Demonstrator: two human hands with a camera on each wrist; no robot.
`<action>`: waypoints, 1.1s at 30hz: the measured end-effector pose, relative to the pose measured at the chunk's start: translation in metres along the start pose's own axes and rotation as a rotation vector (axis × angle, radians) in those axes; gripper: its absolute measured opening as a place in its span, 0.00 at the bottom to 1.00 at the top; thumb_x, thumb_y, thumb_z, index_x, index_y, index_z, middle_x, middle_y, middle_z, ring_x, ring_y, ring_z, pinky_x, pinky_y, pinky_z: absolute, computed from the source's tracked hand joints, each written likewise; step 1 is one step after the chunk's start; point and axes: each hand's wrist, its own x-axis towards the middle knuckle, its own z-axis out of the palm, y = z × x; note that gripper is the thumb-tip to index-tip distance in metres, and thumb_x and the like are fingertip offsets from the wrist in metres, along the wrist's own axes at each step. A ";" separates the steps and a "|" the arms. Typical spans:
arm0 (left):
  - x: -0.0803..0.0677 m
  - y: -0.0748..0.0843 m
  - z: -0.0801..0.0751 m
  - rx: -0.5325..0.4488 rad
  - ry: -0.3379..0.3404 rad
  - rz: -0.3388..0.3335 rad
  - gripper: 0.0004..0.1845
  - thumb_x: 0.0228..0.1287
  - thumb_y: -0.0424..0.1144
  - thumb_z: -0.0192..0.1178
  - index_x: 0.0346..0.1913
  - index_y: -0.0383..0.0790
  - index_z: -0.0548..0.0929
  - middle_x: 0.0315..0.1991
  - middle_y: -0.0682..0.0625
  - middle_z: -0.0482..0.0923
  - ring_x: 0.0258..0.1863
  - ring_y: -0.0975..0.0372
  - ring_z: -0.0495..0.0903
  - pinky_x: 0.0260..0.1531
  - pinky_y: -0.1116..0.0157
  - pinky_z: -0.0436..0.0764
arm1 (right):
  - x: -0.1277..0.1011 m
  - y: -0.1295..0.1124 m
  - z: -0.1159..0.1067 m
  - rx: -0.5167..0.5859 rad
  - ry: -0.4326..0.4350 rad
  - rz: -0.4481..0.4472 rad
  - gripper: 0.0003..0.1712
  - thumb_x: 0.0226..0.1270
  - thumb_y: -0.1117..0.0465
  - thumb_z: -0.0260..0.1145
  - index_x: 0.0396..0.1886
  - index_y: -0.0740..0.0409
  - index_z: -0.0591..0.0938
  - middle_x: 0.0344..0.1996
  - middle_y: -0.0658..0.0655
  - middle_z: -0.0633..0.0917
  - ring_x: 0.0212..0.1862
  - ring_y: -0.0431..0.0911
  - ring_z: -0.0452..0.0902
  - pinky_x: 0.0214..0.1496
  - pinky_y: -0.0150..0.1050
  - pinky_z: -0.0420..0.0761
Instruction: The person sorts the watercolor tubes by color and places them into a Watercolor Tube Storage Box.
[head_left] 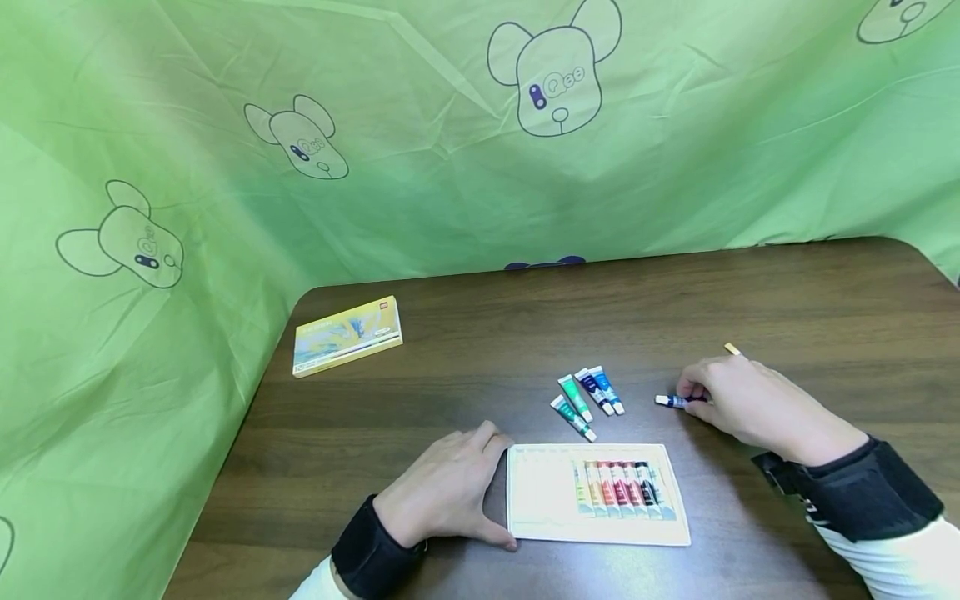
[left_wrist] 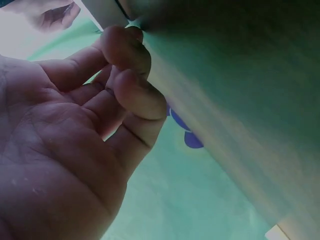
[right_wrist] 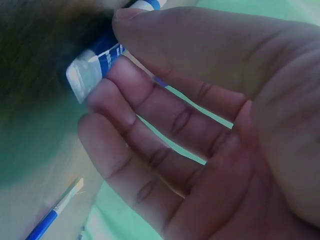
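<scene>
On the dark wooden table (head_left: 465,367) my right hand (head_left: 688,393) pinches a small blue paint tube (head_left: 670,401) that lies flat, its white cap pointing left. The right wrist view shows my thumb and fingers closed round the blue paint tube (right_wrist: 97,62). My left hand (head_left: 480,487) rests on the table against the left edge of a white tray (head_left: 540,492), with loosely bent fingers that hold nothing. Several paint tubes (head_left: 618,487) lie side by side in the tray's right half. Two green tubes (head_left: 573,406) and two blue tubes (head_left: 600,390) lie loose between the tray and the table's middle.
A yellow flat box (head_left: 347,335) lies at the table's far left. A thin brush (right_wrist: 52,217) with a blue handle lies by my right hand; its tan end (head_left: 732,348) shows just beyond my knuckles. Green cloth with bear drawings (head_left: 555,75) hangs behind and to the left.
</scene>
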 end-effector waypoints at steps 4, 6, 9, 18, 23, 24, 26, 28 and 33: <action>0.002 0.001 0.001 -0.024 -0.022 0.006 0.54 0.41 0.76 0.77 0.66 0.43 0.77 0.49 0.55 0.76 0.42 0.67 0.76 0.55 0.64 0.81 | 0.000 0.000 0.002 0.003 0.025 -0.031 0.08 0.57 0.66 0.78 0.32 0.51 0.87 0.25 0.42 0.82 0.29 0.35 0.72 0.30 0.37 0.73; 0.004 0.001 0.000 -0.038 -0.038 0.002 0.55 0.41 0.77 0.76 0.67 0.43 0.77 0.49 0.55 0.76 0.40 0.67 0.74 0.54 0.64 0.81 | 0.000 0.000 0.003 0.003 0.033 -0.039 0.08 0.56 0.67 0.78 0.33 0.52 0.87 0.25 0.42 0.80 0.28 0.35 0.70 0.30 0.36 0.72; 0.005 0.002 -0.001 -0.061 -0.062 -0.012 0.55 0.42 0.77 0.76 0.68 0.43 0.76 0.48 0.55 0.75 0.40 0.67 0.73 0.53 0.65 0.81 | -0.001 -0.002 0.004 -0.002 0.045 -0.042 0.09 0.55 0.67 0.77 0.36 0.55 0.87 0.25 0.43 0.79 0.28 0.35 0.69 0.31 0.36 0.71; 0.006 0.003 0.000 -0.068 -0.060 -0.003 0.56 0.42 0.76 0.77 0.68 0.42 0.75 0.48 0.55 0.75 0.39 0.68 0.73 0.53 0.65 0.81 | -0.005 -0.017 0.005 -0.011 0.040 0.036 0.09 0.51 0.67 0.75 0.34 0.59 0.84 0.25 0.48 0.79 0.26 0.40 0.69 0.28 0.37 0.69; 0.005 0.003 0.000 -0.078 -0.072 -0.008 0.56 0.42 0.76 0.76 0.69 0.42 0.75 0.49 0.55 0.75 0.40 0.68 0.73 0.54 0.65 0.81 | -0.010 -0.032 -0.001 0.005 0.043 0.053 0.11 0.50 0.67 0.75 0.35 0.59 0.85 0.26 0.47 0.79 0.26 0.39 0.69 0.27 0.35 0.68; 0.005 0.003 0.000 -0.081 -0.078 -0.012 0.57 0.42 0.76 0.76 0.69 0.42 0.74 0.49 0.55 0.75 0.41 0.68 0.73 0.55 0.65 0.80 | -0.011 -0.036 -0.001 0.010 0.044 0.051 0.11 0.50 0.67 0.75 0.35 0.59 0.85 0.25 0.47 0.79 0.26 0.39 0.69 0.27 0.34 0.68; 0.005 0.002 0.000 -0.085 -0.083 -0.016 0.57 0.42 0.76 0.76 0.70 0.42 0.74 0.49 0.55 0.75 0.41 0.67 0.73 0.55 0.65 0.80 | -0.012 -0.044 -0.001 0.020 0.038 0.050 0.11 0.50 0.67 0.75 0.35 0.58 0.86 0.26 0.46 0.79 0.26 0.39 0.69 0.26 0.34 0.68; 0.004 0.002 0.000 -0.086 -0.083 -0.017 0.57 0.43 0.76 0.76 0.70 0.42 0.74 0.49 0.55 0.75 0.41 0.67 0.73 0.55 0.64 0.80 | -0.013 -0.052 -0.001 0.027 0.025 0.053 0.11 0.50 0.67 0.76 0.35 0.58 0.86 0.26 0.46 0.79 0.27 0.39 0.70 0.27 0.34 0.69; 0.003 0.002 0.001 -0.076 -0.062 -0.006 0.56 0.41 0.76 0.76 0.68 0.42 0.75 0.48 0.55 0.74 0.40 0.68 0.73 0.54 0.65 0.81 | -0.014 -0.072 0.005 0.065 -0.032 0.072 0.13 0.50 0.66 0.77 0.38 0.59 0.87 0.26 0.47 0.80 0.27 0.40 0.71 0.27 0.35 0.72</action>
